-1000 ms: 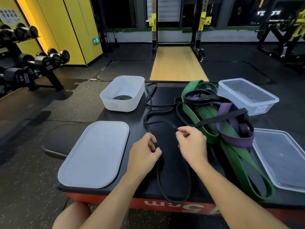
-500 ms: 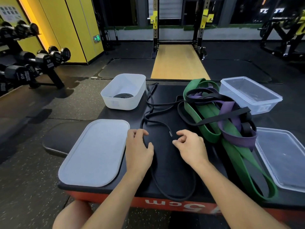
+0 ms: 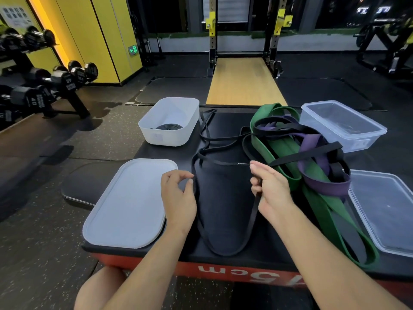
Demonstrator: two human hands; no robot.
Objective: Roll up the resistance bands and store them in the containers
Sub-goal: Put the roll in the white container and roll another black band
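The black table holds a pile of green and purple bands. The thin black band loops at the front, between the hands. The right hand grips it. The left hand curls right beside it; I cannot tell if it pinches.

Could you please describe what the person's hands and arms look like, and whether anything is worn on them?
The left hand and the right hand are bare, with no gloves, rings, watch or wristbands showing. The left forearm and right forearm are uncovered down to the picture's lower edge, so no sleeve is visible. The fingernails that show look short and unpainted.
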